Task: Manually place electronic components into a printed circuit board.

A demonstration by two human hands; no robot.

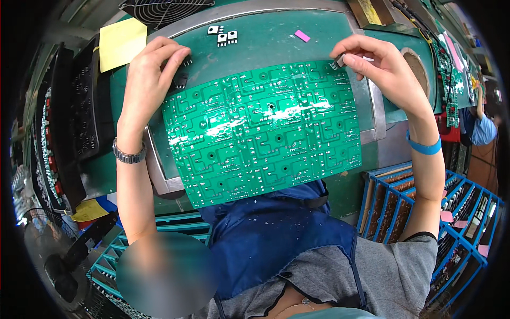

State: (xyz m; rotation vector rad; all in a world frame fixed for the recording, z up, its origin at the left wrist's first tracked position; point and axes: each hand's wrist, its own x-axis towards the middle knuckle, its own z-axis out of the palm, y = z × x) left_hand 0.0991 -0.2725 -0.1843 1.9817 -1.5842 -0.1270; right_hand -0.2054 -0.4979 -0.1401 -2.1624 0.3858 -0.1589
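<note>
A large green circuit board (249, 143), a panel of several repeated units, lies tilted in front of me, its near edge over my lap. My right hand (380, 66) pinches a small black transistor (339, 61) with metal leads between thumb and index finger, at the board's far right corner. Beyond the far left corner, my left hand (151, 74) has its fingers curled together. Black transistors (181, 81) lie right under and beside its fingertips; whether it grips one is hidden. Farther back is a cluster of transistors (222, 38) with pale faces.
The green work surface (260, 45) has a metal frame edge and a pink slip (302, 36). A fan grille (164, 11) is at the back, black trays (85, 101) and a yellow paper (122, 45) at left. Blue racks (390, 199) stand low right; a person (481, 127) is far right.
</note>
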